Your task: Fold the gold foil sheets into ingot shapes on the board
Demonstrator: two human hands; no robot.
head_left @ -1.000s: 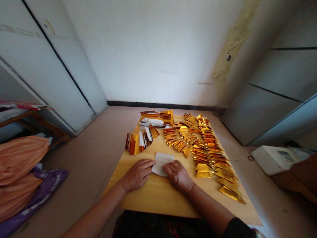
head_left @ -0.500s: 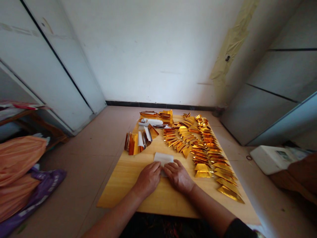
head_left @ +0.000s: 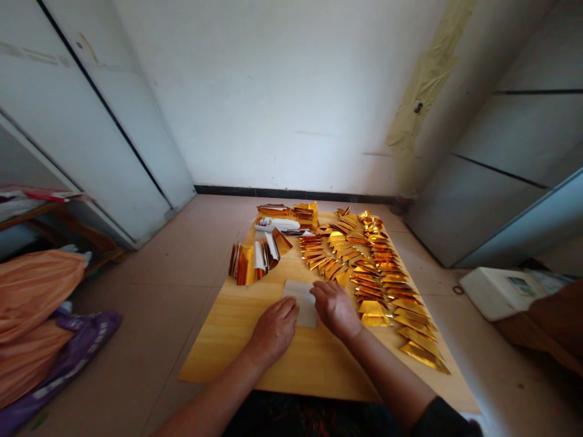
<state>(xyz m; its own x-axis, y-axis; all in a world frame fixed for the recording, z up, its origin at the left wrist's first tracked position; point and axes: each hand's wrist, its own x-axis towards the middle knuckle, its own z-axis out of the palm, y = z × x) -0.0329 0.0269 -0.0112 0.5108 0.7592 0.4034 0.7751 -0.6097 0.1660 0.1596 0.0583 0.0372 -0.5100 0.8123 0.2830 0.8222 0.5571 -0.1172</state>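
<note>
A pale greyish-white sheet of paper [head_left: 304, 306] lies on the wooden board in front of me. My left hand [head_left: 276, 325] is at its left edge, fingers pressed together with the tips on the paper. At the upper right edge is my right hand [head_left: 336, 308], its fingers bent in a pinch on the paper's side; the fingertips are partly hidden. Just right of that hand, folded gold foil paper pieces [head_left: 373, 312] lie overlapped in long rows. Gold foil sheets with white backs [head_left: 248, 264] stand curled at the board's left side.
More foil sheets [head_left: 273, 210] and a white bundle [head_left: 285, 224] sit at the far end of the wooden board [head_left: 218, 346]. Orange and purple bags [head_left: 40, 303] are on the left, a white box [head_left: 494, 291] on the right. A white wall [head_left: 282, 109] stands ahead.
My right hand has moved up and slightly right, from the paper's middle to its upper right edge. More of the paper shows between the hands. My left hand has barely shifted.
</note>
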